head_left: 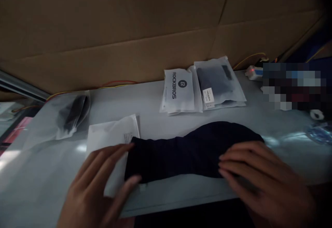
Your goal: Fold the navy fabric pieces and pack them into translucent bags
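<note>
A dark navy piece of cloth (pixel 178 157), narrow at the left and rounded and wider at the right, lies flat on the grey table near its front edge. My left hand (pixel 95 183) is at its narrow end, thumb and fingers spread apart, fingertips touching or just over the top and bottom corners. Across the rounded end rests my right hand (pixel 261 176), its fingers stretched out over the cloth. Partly under the cloth's left end and my left hand is a white zip bag (pixel 111 131) with small print.
Behind the cloth lie a white pouch marked ROCKBROS (pixel 180 89) and a frosted bag (pixel 220 81) with dark contents and a barcode label. A clear bag (pixel 74 114) holding something dark is at the left. Cardboard (pixel 129 31) walls the back; cables run along it.
</note>
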A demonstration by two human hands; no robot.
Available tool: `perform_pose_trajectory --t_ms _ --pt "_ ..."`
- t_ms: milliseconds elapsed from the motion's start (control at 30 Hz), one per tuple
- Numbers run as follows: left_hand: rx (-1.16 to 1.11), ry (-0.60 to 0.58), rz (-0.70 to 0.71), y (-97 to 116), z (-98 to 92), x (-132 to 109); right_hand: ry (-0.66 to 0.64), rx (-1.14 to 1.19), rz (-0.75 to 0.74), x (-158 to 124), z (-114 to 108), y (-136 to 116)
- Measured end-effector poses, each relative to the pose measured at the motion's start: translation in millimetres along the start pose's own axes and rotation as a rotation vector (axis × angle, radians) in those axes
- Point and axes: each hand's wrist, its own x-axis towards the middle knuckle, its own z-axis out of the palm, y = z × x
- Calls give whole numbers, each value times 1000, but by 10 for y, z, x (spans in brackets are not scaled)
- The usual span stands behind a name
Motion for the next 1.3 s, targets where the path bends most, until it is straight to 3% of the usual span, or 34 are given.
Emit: perform_pose_trajectory --t_ms 167,300,467,533,633,733,833,1000,1033,1200,1300 --pt "-19 -96 -3 2 184 246 267 -181 127 83 81 265" --pt "-182 -176 -54 25 106 375 420 -248 298 -72 -13 546" --pt "-560 -335 -334 180 -155 610 408 -42 811 -278 -85 742" --pt "-697 -323 -394 346 -194 732 389 30 906 -291 -91 756" --pt "-725 -258 -341 731 -123 825 371 61 899 -284 -90 756" --pt "-606 -338 -138 1153 68 764 349 70 895 -292 -97 755" --pt "-466 -385 -2 1362 275 649 337 15 921 -309 -118 753" --pt "-151 -45 -153 1109 426 576 337 9 973 -315 -119 754" --pt "-85 -28 -173 1041 439 579 345 14 974 -313 -110 755" --pt "-198 -247 -183 938 468 596 359 9 945 -296 -78 763" --pt "-316 -259 -289 973 362 622 355 -6 939 -294 -84 766"
